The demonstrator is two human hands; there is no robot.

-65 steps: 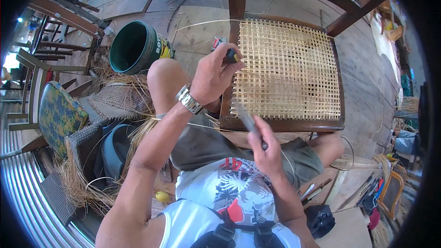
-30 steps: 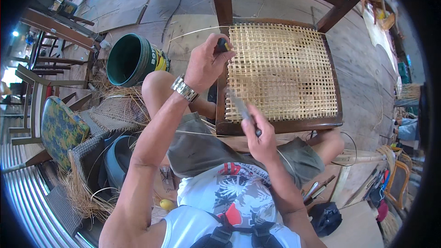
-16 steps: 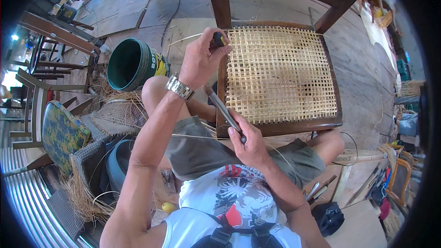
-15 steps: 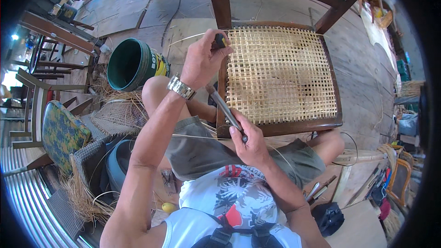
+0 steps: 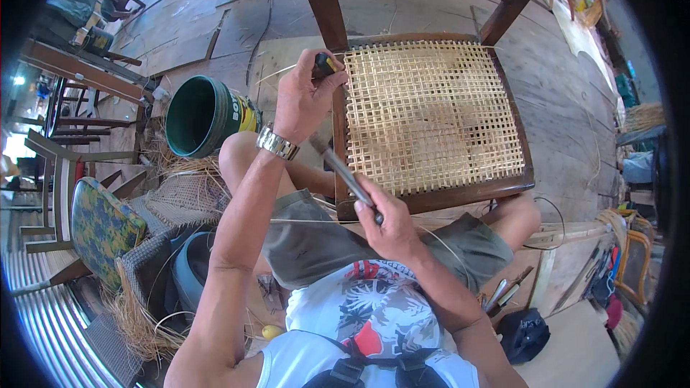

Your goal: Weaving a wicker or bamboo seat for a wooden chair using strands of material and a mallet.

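Observation:
A dark wooden chair with a woven cane seat [image 5: 431, 115] stands in front of me. At the far left corner of its seat frame, my left hand [image 5: 300, 100] is closed around a black-and-yellow tool handle [image 5: 327, 65]. The lower end of that tool is hidden by my fingers. My right hand [image 5: 395, 226] grips a hammer [image 5: 345, 176] with a metal shaft near the seat's near left corner. Its head end slants up and left toward my left wrist, blurred. A loose cane strand [image 5: 309, 221] runs across my lap to my right hand.
A green bucket [image 5: 192, 116] lies tipped to the left of my knee. Beyond it are a camouflage-patterned cushion [image 5: 108, 226] and bundled cane fibres [image 5: 136, 309]. Hand tools [image 5: 503, 294] and a dark cap [image 5: 523, 334] lie at my right.
The view has shifted slightly, so the chair sits a little further left. The hammer's head end has swung slightly left; my left hand keeps its place at the frame corner.

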